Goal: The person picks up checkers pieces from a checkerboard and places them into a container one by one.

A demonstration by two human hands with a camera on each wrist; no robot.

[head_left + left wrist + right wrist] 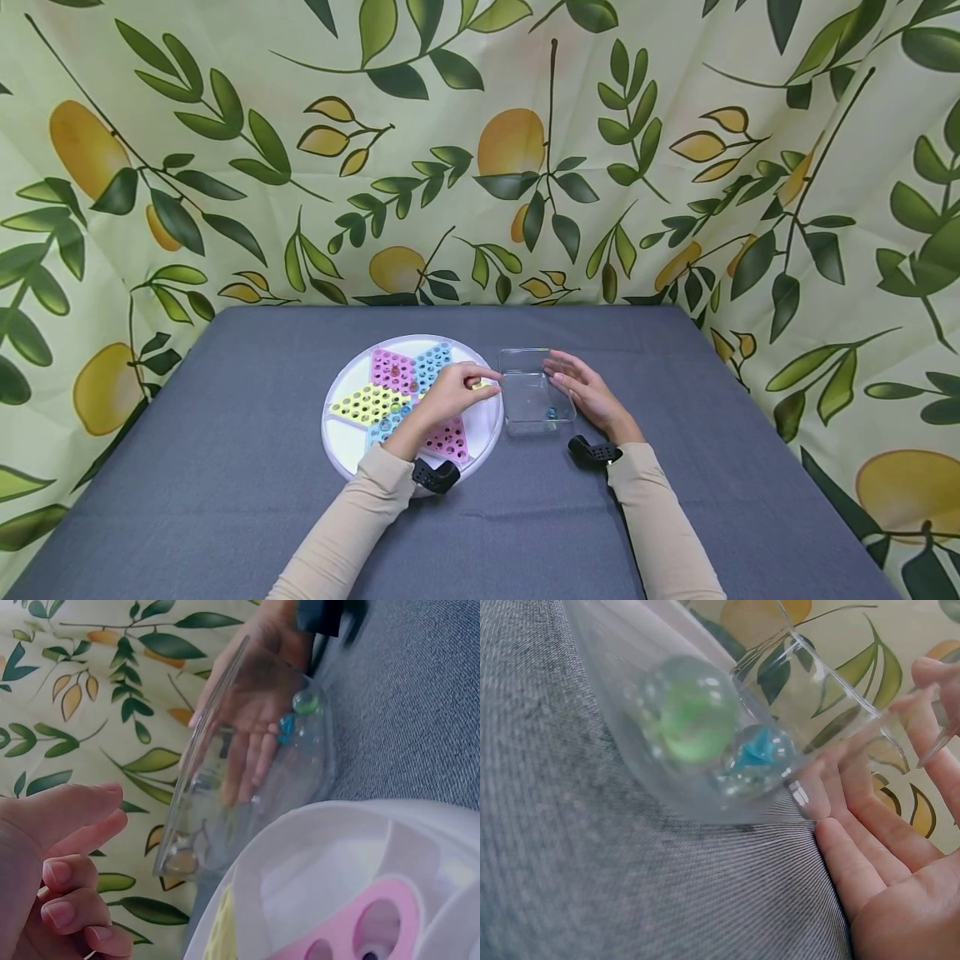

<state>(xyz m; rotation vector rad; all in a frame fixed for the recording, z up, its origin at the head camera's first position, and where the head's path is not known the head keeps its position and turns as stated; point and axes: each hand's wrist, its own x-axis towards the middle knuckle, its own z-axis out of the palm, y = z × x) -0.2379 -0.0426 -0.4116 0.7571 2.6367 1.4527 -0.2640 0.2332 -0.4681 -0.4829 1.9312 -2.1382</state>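
Note:
My left hand point(452, 392) hovers over the right part of a round white Chinese checkers board point(341, 442). In the left wrist view its thumb and index finger reach forward, the other fingers are loosely bent, and nothing shows between them. Beside the board is a clear plastic box point(528, 427). My right hand point(588, 392) rests against the box's right side, its fingers fairly straight and visible through the wall. A green marble point(697, 724) and a clear marble with a blue swirl point(757, 754) lie together in the box's near right corner.
Pink point(392, 365), blue point(432, 360) and yellow point(360, 406) star points with holes mark the board; several marbles sit in them. A dark grey cloth point(247, 467) covers the table. Behind it hangs a leaf-patterned curtain point(450, 208).

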